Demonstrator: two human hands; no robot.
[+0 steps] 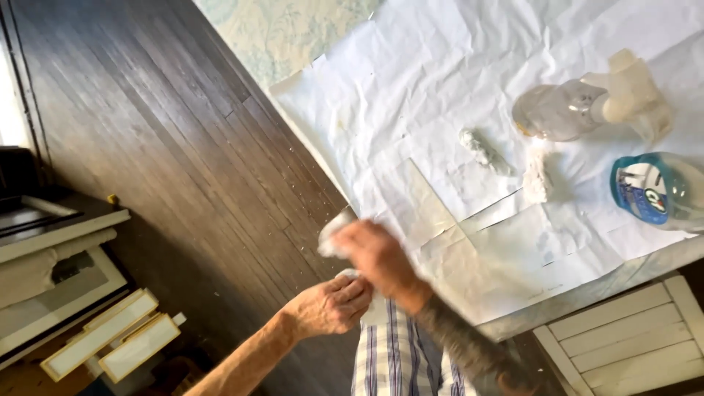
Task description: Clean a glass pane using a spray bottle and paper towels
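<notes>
Nearest to us, below the near edge of the paper-covered table (411, 88), a blue-and-white checked garment (396, 359) fills the bottom of the view. Just above it our left hand (330, 304) is curled closed, its fingers clamped on the lower end of a crumpled white paper wad (331, 236). Our right hand (378, 257), on a tattooed forearm, is closed over the upper end, so the wad sits between both fists, just off the table's near edge and above the dark wooden floor (161, 132).

We judge the step in hand to be wringing or balling up the wad. The next move calls for keeping both ends pinched so that nothing drops to the floor.

Beside the table's near right corner stands a white slatted seat (623, 337). White framed panels (110, 337) lie well apart from the table, on the floor to the left.

On the table, two small white lumps (484, 150) lie towards its middle. Past them a clear spray bottle with a cream trigger (565, 110) lies on its side. A blue-labelled bottle (656, 191) lies at the table's right edge
</notes>
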